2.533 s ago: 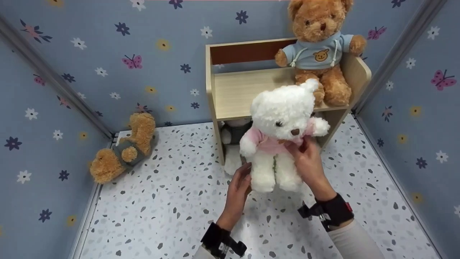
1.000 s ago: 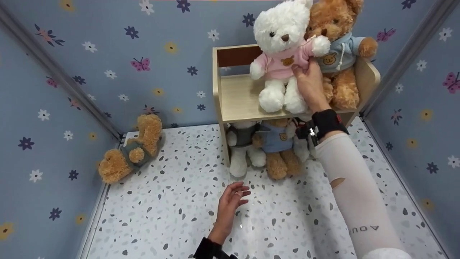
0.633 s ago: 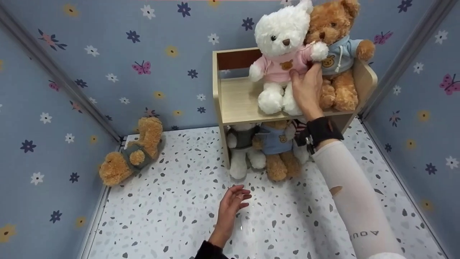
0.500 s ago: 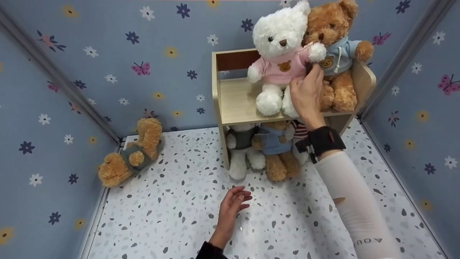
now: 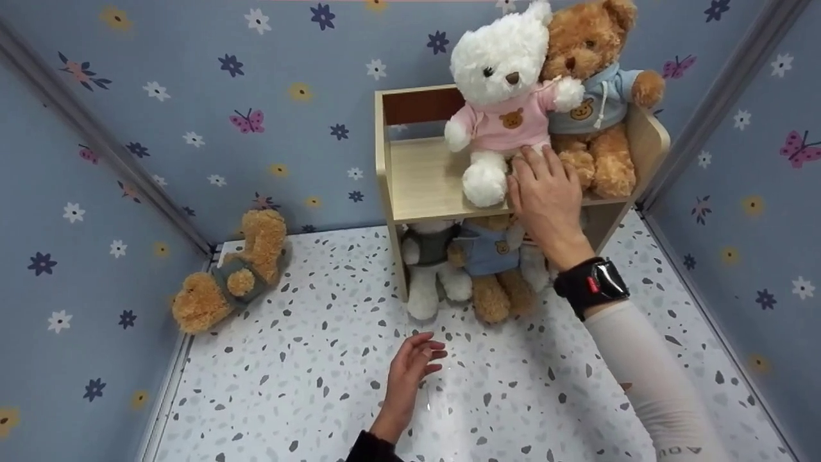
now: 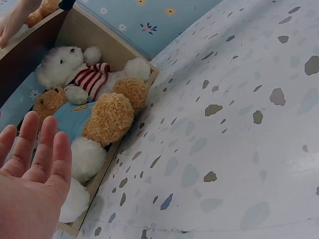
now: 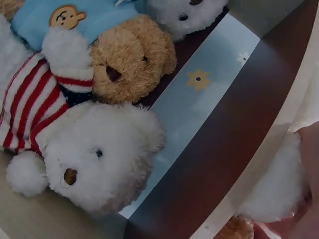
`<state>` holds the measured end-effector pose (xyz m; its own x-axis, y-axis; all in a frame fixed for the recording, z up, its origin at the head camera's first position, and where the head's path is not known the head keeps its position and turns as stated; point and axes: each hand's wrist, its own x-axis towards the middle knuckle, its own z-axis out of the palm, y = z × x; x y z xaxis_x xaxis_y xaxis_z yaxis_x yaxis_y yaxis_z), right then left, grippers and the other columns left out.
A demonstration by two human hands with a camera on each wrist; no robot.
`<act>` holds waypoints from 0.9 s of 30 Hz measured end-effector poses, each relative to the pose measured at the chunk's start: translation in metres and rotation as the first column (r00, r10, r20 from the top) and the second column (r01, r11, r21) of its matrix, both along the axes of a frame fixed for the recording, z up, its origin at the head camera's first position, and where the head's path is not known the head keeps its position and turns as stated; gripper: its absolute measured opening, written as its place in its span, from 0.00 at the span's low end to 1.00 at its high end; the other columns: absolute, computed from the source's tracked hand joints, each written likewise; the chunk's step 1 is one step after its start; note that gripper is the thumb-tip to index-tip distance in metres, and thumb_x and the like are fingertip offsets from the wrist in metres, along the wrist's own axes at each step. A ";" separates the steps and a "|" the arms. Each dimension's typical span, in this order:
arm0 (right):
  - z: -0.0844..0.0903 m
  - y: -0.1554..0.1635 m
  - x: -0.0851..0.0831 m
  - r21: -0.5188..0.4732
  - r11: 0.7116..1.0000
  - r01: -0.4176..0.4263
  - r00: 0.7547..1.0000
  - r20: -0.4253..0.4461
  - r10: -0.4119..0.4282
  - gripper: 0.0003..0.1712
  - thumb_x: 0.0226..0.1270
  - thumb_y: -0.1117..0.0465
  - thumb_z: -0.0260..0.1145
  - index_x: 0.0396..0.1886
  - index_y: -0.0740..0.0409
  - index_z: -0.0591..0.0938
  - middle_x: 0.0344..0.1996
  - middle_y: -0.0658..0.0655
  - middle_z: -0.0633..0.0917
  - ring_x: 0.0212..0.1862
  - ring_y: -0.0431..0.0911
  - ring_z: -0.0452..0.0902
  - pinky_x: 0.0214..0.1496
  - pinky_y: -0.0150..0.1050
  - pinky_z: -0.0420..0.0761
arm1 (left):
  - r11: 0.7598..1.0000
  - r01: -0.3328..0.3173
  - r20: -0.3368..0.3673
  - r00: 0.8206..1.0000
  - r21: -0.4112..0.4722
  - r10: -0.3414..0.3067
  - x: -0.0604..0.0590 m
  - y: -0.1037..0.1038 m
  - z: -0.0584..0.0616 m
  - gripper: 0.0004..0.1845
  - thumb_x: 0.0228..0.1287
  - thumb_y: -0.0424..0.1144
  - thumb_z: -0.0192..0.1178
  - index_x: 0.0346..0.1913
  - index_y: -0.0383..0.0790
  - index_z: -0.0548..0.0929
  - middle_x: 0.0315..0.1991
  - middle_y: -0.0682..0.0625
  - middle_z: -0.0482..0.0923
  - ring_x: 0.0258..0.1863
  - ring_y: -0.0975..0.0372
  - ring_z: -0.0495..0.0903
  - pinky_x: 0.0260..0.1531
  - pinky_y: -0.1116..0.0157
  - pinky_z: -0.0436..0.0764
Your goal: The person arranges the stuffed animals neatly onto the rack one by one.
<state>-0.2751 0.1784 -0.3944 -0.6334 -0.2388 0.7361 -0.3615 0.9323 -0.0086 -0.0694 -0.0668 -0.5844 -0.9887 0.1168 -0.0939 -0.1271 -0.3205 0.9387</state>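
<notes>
Nearest, the left hand (image 5: 414,362) hovers low over the speckled terrazzo-patterned floor (image 5: 308,385), palm loose, fingers relaxed and slightly spread, holding nothing; the left wrist view shows the same fingers (image 6: 37,149) straight and apart. Further in, the right hand (image 5: 545,192) reaches up to the front edge of a pale wood-grain shelf (image 5: 423,186), fingers extended and flat against the lower body and leg of the white bear (image 5: 503,96), not curled round it. That bear is fluffy, curly-piled plush in a pink hoodie, and it sits upright on the shelf's top board, pressed against a brown bear (image 5: 593,90) in a light blue hoodie to its right.

In the compartment below stand three smaller plush toys: a white one in a grey top (image 5: 426,269), a brown one in blue (image 5: 494,263), and a white one in a red-striped top (image 7: 75,149). Far left on the floor, another brown bear (image 5: 231,273) lies tipped against the wall. The walls (image 5: 192,96) are blue-grey, printed with flowers and butterflies.
</notes>
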 end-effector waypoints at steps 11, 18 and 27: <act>0.001 0.005 0.028 -0.009 0.993 -0.116 0.992 -0.054 0.115 0.23 0.72 0.48 0.56 0.56 0.57 0.80 0.63 0.59 0.75 0.68 0.61 0.62 0.66 0.63 0.56 | 0.980 -0.105 -0.121 0.989 -0.169 0.085 -0.023 -0.061 0.011 0.16 0.75 0.30 0.48 0.61 0.29 0.70 0.53 0.33 0.76 0.54 0.42 0.75 0.53 0.49 0.75; -0.009 0.020 0.058 -0.107 0.978 -0.181 0.982 -0.066 0.175 0.22 0.71 0.50 0.58 0.58 0.58 0.79 0.66 0.57 0.73 0.69 0.59 0.60 0.66 0.63 0.57 | 0.833 -0.301 -0.243 0.948 -0.464 0.206 -0.063 -0.134 0.030 0.15 0.72 0.33 0.53 0.59 0.36 0.75 0.56 0.43 0.75 0.55 0.53 0.75 0.53 0.59 0.75; -0.031 0.046 0.087 -0.195 0.960 -0.201 0.978 -0.097 0.185 0.23 0.73 0.50 0.55 0.58 0.59 0.80 0.65 0.57 0.74 0.68 0.61 0.63 0.67 0.60 0.57 | 0.457 -0.510 -0.492 0.854 -0.729 0.168 -0.092 -0.219 0.042 0.12 0.70 0.31 0.51 0.52 0.40 0.80 0.54 0.46 0.72 0.54 0.53 0.72 0.50 0.54 0.73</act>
